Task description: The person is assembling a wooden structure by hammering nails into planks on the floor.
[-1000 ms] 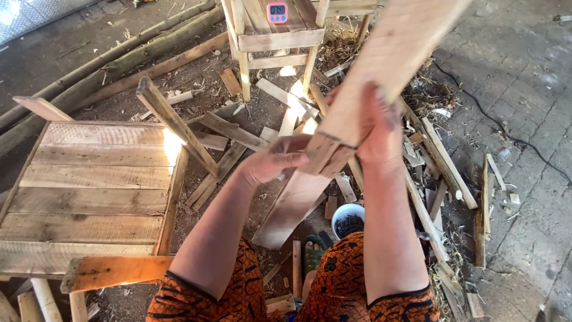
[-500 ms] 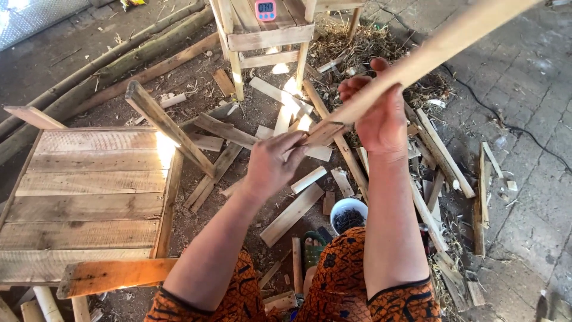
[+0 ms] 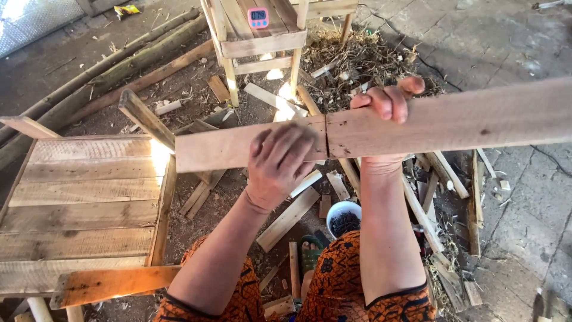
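1. Swung down from a steep slant, the long plank now lies almost level across the view, its right end running off the frame and its left end stopping above the gap beside the pallet table.
2. Both hands have shifted with it: the left hand has come up from below and now lies over the near face of the plank, fingers spread and curled on the wood, more a flat steadying press than a full wrap.
3. The right hand is closed round the plank's far edge, fingers hooked over the top, thumb side hidden behind the board, so how tight that hold is I cannot quite tell.
4. A dark crack runs across the plank's width just between the two hands; turning the board flat has brought that split square to the eye, which I judge makes this a moment of looking the piece over.
5. Below the plank, on the dirt floor, lie scattered wood offcuts, a small white tub of dark nails near the person's knees, and a wooden chair frame with a small pink timer on its seat, well apart from the hands.
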